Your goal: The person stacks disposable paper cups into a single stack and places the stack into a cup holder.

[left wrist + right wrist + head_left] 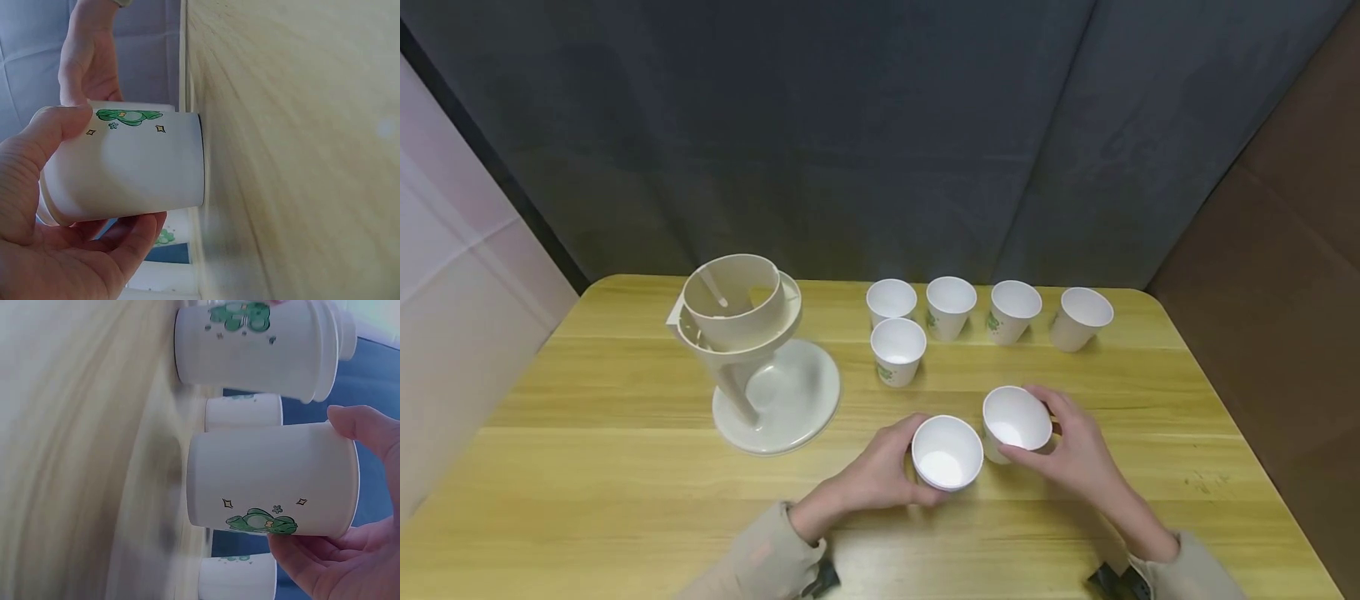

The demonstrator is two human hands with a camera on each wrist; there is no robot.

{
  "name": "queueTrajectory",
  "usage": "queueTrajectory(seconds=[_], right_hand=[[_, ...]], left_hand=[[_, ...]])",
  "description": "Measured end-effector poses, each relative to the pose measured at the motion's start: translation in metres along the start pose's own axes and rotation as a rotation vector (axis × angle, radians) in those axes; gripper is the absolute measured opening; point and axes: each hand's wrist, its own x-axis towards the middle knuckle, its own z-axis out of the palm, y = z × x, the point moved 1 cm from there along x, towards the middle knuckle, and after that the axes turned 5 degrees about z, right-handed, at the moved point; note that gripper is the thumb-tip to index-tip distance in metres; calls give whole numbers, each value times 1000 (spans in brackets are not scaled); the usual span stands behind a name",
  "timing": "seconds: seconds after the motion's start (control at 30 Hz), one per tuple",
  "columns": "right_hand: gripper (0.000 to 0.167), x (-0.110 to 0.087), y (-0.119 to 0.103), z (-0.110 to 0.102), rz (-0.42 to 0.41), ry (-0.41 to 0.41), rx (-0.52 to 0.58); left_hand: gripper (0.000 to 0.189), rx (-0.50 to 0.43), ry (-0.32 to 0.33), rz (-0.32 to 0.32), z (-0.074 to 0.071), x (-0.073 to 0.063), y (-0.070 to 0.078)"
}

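My left hand [887, 467] grips a white paper cup [947, 454] around its side, near the front middle of the table. A doubled rim shows on this cup in the right wrist view, as if another is nested in it. Just to its right, my right hand [1078, 450] holds another white paper cup [1017, 419] between thumb and fingers near the rim. Both cups are about upright, mouths up, with green cartoon prints on their sides. In the right wrist view, the right-hand cup [269, 478] appears slightly off the table.
Several white paper cups stand in a row at the back, including the rightmost cup [1081, 319]. One cup [898, 352] stands in front of the row's left end. A cream stand with a round holder [733, 333] and disc base [797, 396] is at left on the wooden table [625, 467].
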Motion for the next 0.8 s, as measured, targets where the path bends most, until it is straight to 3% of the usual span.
queueTrajectory(seconds=[0.4,0.8], right_hand=[[73,-18,-22,-16,-12,-34,3],[75,-17,-48,-35,-44,-8,15]], left_hand=[[70,12,-1,-5,-1,0,0],[71,37,1,15,-1,-1,-2]])
